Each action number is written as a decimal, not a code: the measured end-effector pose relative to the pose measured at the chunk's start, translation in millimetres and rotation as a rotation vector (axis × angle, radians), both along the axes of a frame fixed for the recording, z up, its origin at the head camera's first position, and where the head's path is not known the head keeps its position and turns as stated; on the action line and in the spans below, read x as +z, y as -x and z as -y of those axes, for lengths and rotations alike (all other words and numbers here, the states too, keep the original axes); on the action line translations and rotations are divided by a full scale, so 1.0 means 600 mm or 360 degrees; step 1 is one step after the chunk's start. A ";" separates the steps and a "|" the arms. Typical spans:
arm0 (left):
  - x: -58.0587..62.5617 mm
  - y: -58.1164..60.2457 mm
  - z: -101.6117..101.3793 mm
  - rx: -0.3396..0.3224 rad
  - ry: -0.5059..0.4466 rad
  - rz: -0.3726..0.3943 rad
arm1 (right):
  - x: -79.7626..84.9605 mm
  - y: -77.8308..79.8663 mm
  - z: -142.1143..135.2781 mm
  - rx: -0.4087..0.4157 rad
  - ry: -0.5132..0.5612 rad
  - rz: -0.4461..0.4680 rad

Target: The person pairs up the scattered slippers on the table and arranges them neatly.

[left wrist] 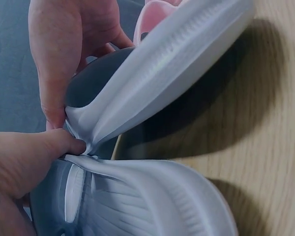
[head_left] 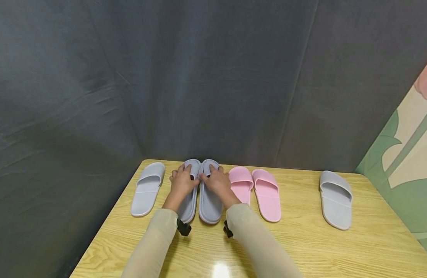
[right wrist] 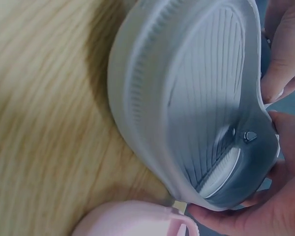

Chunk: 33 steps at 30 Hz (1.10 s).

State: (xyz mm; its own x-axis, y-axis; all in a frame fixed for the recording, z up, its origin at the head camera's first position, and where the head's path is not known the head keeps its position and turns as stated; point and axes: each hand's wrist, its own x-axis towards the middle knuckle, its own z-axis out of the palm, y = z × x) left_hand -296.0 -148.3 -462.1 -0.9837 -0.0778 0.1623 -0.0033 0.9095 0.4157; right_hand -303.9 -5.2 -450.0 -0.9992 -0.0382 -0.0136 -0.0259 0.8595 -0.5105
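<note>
A pair of grey-blue slippers lies side by side near the table's back edge in the head view. My left hand (head_left: 181, 181) grips the strap of the left grey-blue slipper (head_left: 187, 208). The strap of the right grey-blue slipper (head_left: 210, 208) is held by my right hand (head_left: 218, 181). In the left wrist view, the left thumb presses where the two straps meet. The right wrist view shows the right hand (right wrist: 278, 196) with its thumb and fingers about the strap and the ribbed footbed (right wrist: 206, 78) below. Parts of both straps are hidden under the hands.
Two pink slippers (head_left: 270, 204) lie just right of my right hand. One pale grey slipper (head_left: 145, 199) is at the left, another (head_left: 336, 208) far right. Behind the wooden table (head_left: 303, 251) hangs a dark grey curtain (head_left: 216, 77); a patterned panel (head_left: 408, 162) stands right.
</note>
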 end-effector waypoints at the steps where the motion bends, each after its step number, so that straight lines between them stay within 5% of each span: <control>1: -0.002 0.001 0.000 -0.0002 0.0001 -0.0002 | -0.001 0.001 0.000 0.0003 -0.0005 -0.0004; 33: -0.028 0.019 0.017 0.0044 -0.0048 0.0053 | -0.018 0.000 0.025 0.0054 -0.0214 0.0072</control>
